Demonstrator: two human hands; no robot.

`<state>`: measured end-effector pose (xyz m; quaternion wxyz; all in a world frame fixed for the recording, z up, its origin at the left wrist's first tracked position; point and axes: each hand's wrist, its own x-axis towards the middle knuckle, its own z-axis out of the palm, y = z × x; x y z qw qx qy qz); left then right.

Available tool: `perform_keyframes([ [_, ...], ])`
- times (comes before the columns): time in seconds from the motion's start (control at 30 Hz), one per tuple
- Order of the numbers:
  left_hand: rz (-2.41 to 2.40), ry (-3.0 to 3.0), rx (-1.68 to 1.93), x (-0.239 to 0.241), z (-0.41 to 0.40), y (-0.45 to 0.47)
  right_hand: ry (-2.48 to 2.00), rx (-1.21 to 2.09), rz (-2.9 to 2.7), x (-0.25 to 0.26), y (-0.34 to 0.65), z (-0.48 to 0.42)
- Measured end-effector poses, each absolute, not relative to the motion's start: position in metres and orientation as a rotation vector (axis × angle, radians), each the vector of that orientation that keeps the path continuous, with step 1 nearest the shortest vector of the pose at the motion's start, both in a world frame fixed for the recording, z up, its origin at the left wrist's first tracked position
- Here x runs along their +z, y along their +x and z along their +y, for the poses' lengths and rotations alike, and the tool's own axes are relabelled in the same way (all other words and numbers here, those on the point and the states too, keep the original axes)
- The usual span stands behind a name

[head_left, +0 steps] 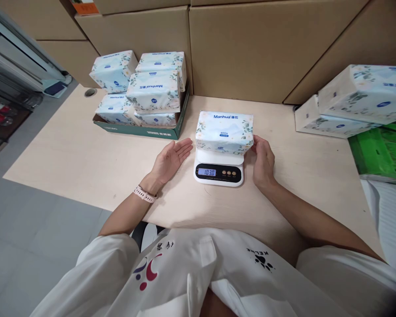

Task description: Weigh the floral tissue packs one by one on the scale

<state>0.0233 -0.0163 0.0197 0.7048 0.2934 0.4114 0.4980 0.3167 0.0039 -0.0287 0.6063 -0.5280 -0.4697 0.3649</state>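
A pale blue tissue pack (224,131) lies on a small white kitchen scale (218,171) in the middle of the desk; the display reads 103.0. My left hand (170,159) rests on the desk just left of the scale, palm up and fingers stretched out, a short gap from the pack. A pale watch is on that wrist. My right hand (263,162) is at the pack's right end, fingers lightly curled, fingertips touching or nearly touching its side. It holds nothing.
A shallow green cardboard tray (171,132) at the back left holds several stacked tissue packs. More packs (356,103) lie at the right above a green crate (383,152). Large cardboard boxes (251,48) line the back. The desk's left edge drops to grey floor.
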Motion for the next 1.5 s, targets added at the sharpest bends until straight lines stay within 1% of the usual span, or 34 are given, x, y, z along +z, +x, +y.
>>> perform_keyframes([
  [0.7, 0.899, 0.659, 1.108, 0.017, -0.016, 0.021, -1.259, 0.863, -1.088, -0.033, 0.319, 0.003],
  [0.93, 0.892, 0.656, 1.102, 0.017, -0.016, 0.021, -1.27, 0.821, -1.064, -0.032, 0.318, 0.004],
  [1.2, 0.934, 0.663, 1.107, 0.02, -0.017, 0.023, -1.223, 0.634, -1.039, -0.025, 0.316, -0.004],
  [1.5, 0.94, 0.654, 1.109, 0.021, -0.017, 0.024, -1.244, 0.64, -1.058, -0.024, 0.316, -0.004],
])
